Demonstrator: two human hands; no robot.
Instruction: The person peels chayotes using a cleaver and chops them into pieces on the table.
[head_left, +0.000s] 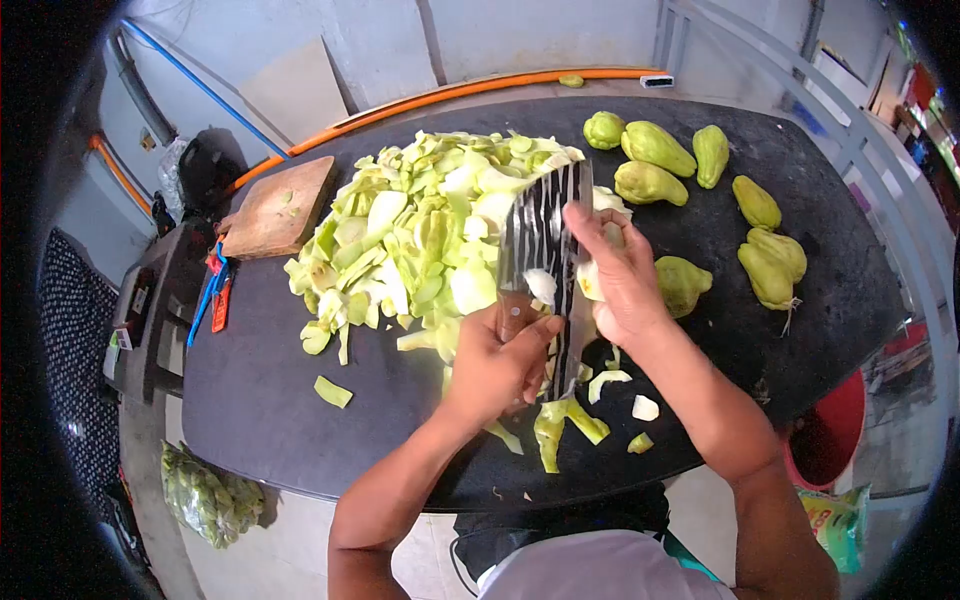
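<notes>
My left hand (505,360) is closed around the riveted wooden handle of a broad cleaver (545,220), whose blade shows dark and pale stripes. A white slice (540,286) clings to the blade's face. Just right of the blade, my right hand (628,275) is closed on a pale, peeled piece of chayote (590,281), partly hidden by the blade and fingers. Behind the cleaver rises a large heap of cut green chayote pieces (420,230). Below the hands lie scattered peels (550,435) and a small white chunk (645,407).
Several whole chayotes (655,148) sit at the table's right side. A wooden cutting board (280,210) lies at the back left, near red and blue handled tools (218,300). A red bin (828,430) stands below the right edge; a filled plastic bag (210,495) rests on the floor, left.
</notes>
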